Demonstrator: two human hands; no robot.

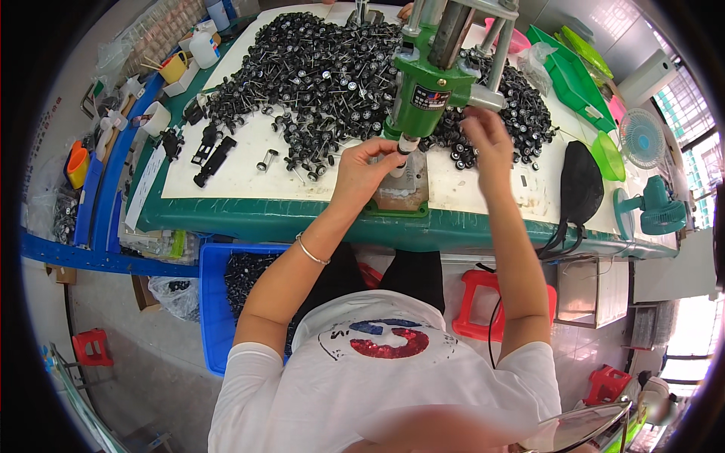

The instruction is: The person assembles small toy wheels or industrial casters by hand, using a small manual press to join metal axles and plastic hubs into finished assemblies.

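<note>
Under the ram of a green hand press (420, 94), my left hand (362, 172) pinches a small black wheel (407, 145) between thumb and fingertips. Part of the wheel is hidden by the fingers and the press tip. The press stands on a metal base plate (400, 199) at the table's front edge. My right hand (491, 143) hovers to the right of the press, just below its lever hub (485, 98). Its fingers are apart, slightly blurred, and nothing shows in them. A large heap of small black wheels on metal axles (325, 75) surrounds the press.
Black plastic chassis pieces (215, 161) lie at the table's left. A black cap (581, 185), a green bowl (607, 156) and a fan (664, 205) are at the right. Below the table stand a blue bin (214, 302) of dark parts and a red stool (468, 306).
</note>
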